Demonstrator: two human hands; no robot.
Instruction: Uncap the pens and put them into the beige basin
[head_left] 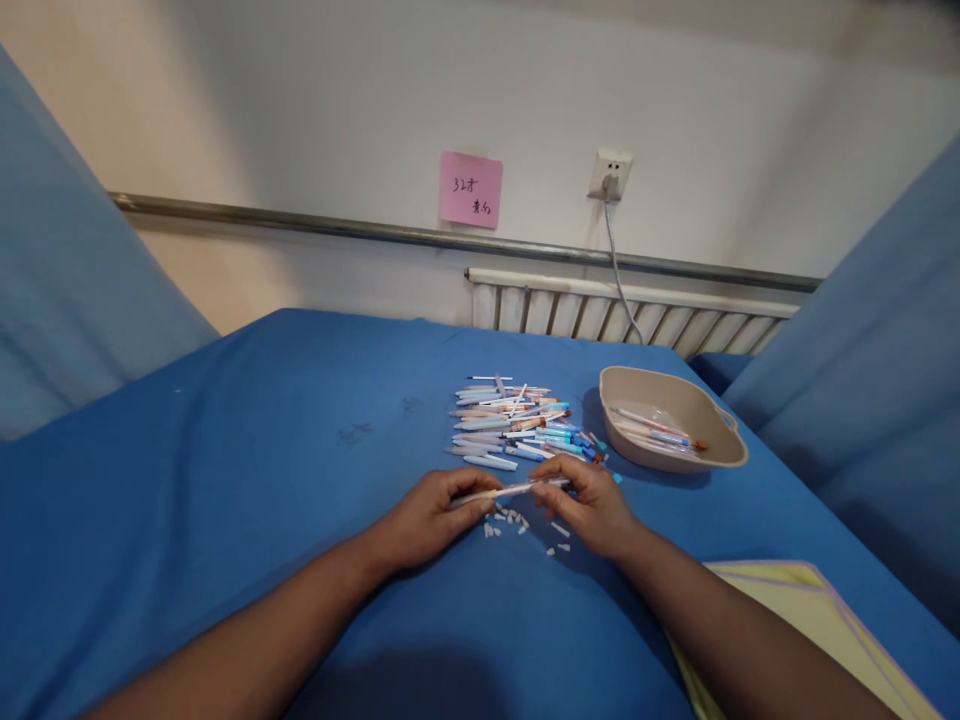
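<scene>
Between my two hands is a slim, pale pen (516, 490), lying nearly level just above the blue cloth. My left hand (435, 510) pinches its left part between thumb and fingers. The fingers of my right hand (589, 500) close round its right end and partly hide it. Just beyond my hands lies a pile of pens and pen parts (510, 420), in white, light blue, peach, brown and teal. Several small white pieces (510, 518) are scattered on the cloth beneath the pen, close to both hands.
A beige plastic basin (611, 425) with several pens inside stands right of the pile. Blue cloth (262, 420) covers the table. A yellow folded cloth (780, 590) lies under my right forearm. Behind are a radiator (570, 300), a metal rail (337, 225) and a plugged-in cord (616, 260).
</scene>
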